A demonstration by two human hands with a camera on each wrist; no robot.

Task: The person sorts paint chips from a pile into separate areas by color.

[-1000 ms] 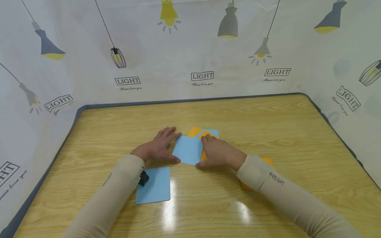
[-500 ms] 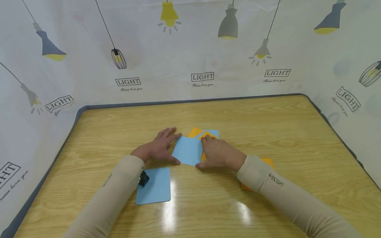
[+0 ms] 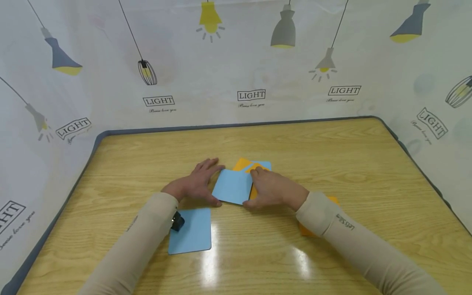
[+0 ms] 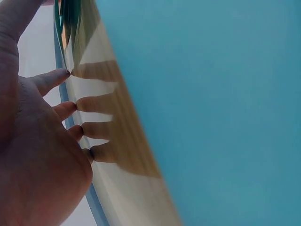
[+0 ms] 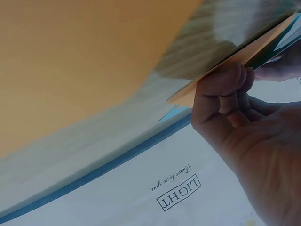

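Observation:
In the head view a light blue square card (image 3: 233, 186) lies between my two hands over an orange card (image 3: 253, 193) and other blue and orange pieces. My left hand (image 3: 199, 182) has its fingers spread; thumb and index finger touch the card's left corners. In the left wrist view, the fingertips (image 4: 65, 106) reach down to the tabletop. My right hand (image 3: 273, 189) has curled fingers at the card's far right side and its thumb at the near right corner, holding that edge. The right wrist view shows these fingers (image 5: 221, 87) against an orange card's edge.
Another blue square card (image 3: 191, 235) lies under the left wrist, beside a small black device (image 3: 178, 221). An orange card (image 3: 307, 229) is mostly hidden under the right sleeve. A blue piece's corner (image 3: 264, 164) shows behind the stack. Printed white cloth (image 3: 206, 78) surrounds the wooden table (image 3: 250, 262).
The blue card's right edge has shifted slightly to the right along with my right hand. My left hand has hardly moved, its thumb slightly closer to me.

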